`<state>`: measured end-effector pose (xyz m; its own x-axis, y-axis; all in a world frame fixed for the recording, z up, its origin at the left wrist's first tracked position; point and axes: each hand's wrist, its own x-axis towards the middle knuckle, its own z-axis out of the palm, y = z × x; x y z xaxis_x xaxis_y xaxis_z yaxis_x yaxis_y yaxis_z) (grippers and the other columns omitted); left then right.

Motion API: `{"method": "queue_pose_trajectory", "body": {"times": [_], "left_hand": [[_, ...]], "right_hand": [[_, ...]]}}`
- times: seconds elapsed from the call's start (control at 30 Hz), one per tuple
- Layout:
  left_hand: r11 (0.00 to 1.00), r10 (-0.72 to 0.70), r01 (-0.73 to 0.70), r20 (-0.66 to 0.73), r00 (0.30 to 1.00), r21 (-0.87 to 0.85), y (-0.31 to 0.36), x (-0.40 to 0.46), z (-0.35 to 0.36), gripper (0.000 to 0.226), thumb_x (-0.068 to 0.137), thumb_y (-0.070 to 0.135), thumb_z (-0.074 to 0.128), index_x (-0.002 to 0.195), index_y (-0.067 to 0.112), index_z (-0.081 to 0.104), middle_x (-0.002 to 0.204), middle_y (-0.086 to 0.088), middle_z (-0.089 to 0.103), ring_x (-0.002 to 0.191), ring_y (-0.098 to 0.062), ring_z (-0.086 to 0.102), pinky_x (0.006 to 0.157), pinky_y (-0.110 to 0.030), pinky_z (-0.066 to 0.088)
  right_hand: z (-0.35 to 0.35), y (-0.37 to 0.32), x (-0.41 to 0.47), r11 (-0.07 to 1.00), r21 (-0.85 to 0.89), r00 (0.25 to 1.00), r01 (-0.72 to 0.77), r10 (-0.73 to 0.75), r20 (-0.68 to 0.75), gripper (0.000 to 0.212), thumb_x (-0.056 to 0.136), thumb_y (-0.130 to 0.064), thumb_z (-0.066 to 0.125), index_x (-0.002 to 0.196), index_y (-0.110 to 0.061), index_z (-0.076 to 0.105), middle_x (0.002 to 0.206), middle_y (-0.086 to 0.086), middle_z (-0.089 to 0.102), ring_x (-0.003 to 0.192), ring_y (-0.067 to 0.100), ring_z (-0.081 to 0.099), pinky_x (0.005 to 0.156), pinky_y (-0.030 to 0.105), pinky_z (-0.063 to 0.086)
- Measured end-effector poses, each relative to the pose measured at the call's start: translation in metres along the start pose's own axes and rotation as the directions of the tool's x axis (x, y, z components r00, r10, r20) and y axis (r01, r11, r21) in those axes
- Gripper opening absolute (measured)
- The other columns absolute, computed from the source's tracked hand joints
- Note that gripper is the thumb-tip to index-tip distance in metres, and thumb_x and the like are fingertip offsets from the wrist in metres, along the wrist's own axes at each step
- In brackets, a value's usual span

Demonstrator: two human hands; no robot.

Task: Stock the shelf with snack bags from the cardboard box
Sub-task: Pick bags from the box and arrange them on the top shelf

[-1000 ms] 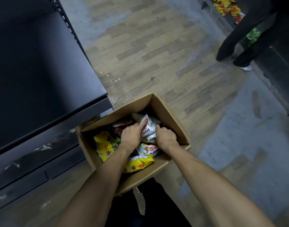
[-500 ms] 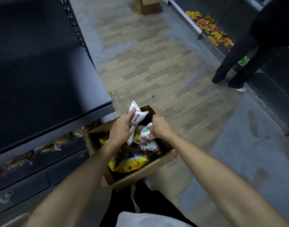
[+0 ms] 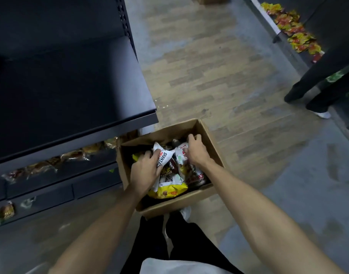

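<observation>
The dark metal shelf (image 3: 70,91) stands left of the brown cardboard box (image 3: 207,133). The left hand (image 3: 145,170) grips a white printed snack bag (image 3: 163,157); the right hand (image 3: 195,150) curls over another white bag (image 3: 180,155). Lift gently to avoid crushing. A yellow bag (image 3: 167,191) lies inside too.

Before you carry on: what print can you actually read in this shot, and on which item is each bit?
"SHANYA…", cut off by the fingers: white bag gripped by the left hand over the box.
"…ANYA…", partial: dark bag at the box's right wall.
Red and green print on the white bag under the right hand: too blurred.
Red logo on the yellow bag: too small.
Shelf and far packets: nothing legible.
</observation>
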<state>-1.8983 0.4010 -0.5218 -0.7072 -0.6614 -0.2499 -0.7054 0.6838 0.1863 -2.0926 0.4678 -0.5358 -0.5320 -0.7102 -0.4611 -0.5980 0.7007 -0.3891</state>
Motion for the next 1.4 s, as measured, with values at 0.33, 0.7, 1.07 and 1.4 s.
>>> {"method": "queue_pose_trajectory", "body": {"times": [0.33,0.7,1.07,1.4], "left_hand": [[0.999,-0.04,0.045,0.148,0.988,-0.031,0.012,0.015,0.035,0.072,0.092,0.041,0.054,0.152,0.014,0.022,0.14,-0.017,0.039,0.108,-0.03,0.052,0.085,-0.036,0.048],[0.981,-0.067,0.018,0.252,0.965,0.192,0.013,0.023,0.056,0.098,0.092,0.056,0.046,0.152,0.003,-0.01,0.145,-0.019,0.031,0.113,-0.029,0.043,0.095,-0.036,0.037],[0.985,-0.101,0.063,0.236,0.966,0.162,0.016,0.037,0.047,0.092,0.086,0.048,0.054,0.154,0.014,0.002,0.131,-0.016,0.043,0.1,-0.03,0.057,0.072,-0.034,0.043],[0.988,-0.087,0.073,0.102,0.991,0.139,0.021,0.015,-0.008,0.065,0.083,0.05,0.06,0.133,0.019,0.033,0.108,-0.006,0.063,0.088,-0.03,0.067,0.063,-0.033,0.046]], "right_hand": [[0.073,0.028,0.002,0.999,0.006,0.953,-0.045,0.041,0.301,0.09,0.095,-0.038,0.055,0.154,-0.034,-0.013,0.16,0.018,-0.013,0.142,0.045,0.022,0.113,0.049,0.03],[0.093,0.017,0.012,0.957,-0.29,0.946,-0.027,0.117,0.301,0.092,0.096,-0.049,0.046,0.149,-0.032,-0.027,0.155,0.006,-0.036,0.143,0.039,0.019,0.109,0.059,0.028],[0.074,0.015,0.008,0.985,-0.173,0.993,-0.008,0.028,0.114,0.086,0.085,-0.013,0.063,0.152,-0.029,0.011,0.144,0.015,0.022,0.116,0.04,0.049,0.089,0.045,0.048],[0.018,0.013,-0.028,0.992,-0.121,0.993,-0.042,0.055,0.104,0.081,0.095,-0.025,0.057,0.156,-0.021,0.004,0.138,0.021,0.026,0.113,0.041,0.051,0.091,0.04,0.044]]}}
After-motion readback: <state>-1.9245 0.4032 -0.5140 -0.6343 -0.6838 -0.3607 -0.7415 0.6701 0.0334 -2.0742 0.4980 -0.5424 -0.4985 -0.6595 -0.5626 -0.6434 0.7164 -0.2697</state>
